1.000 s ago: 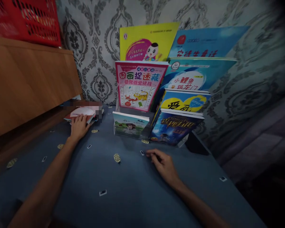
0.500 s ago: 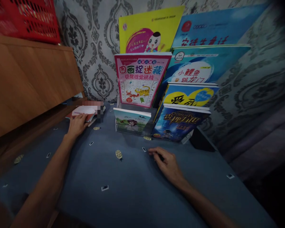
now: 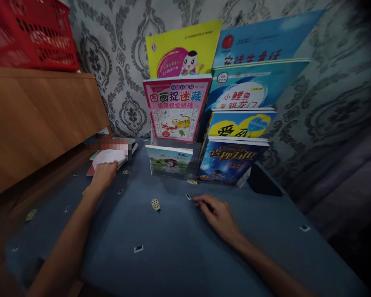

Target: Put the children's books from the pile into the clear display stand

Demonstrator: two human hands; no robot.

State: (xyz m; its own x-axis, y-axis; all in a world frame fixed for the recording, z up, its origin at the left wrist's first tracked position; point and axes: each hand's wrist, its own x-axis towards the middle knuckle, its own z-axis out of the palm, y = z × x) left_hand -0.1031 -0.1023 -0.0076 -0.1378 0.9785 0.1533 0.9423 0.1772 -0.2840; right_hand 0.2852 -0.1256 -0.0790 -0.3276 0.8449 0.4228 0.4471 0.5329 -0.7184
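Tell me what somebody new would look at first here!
Probably the tall, bright yellow book, standing at the back of the upright books, with a pink-bordered picture book right in front of it. Next, maybe the red plastic basket with slots, up on the brown wooden cabinet at the upper left. Then perhaps the bare left hand, touching a red-and-white book below that cabinet's right end.
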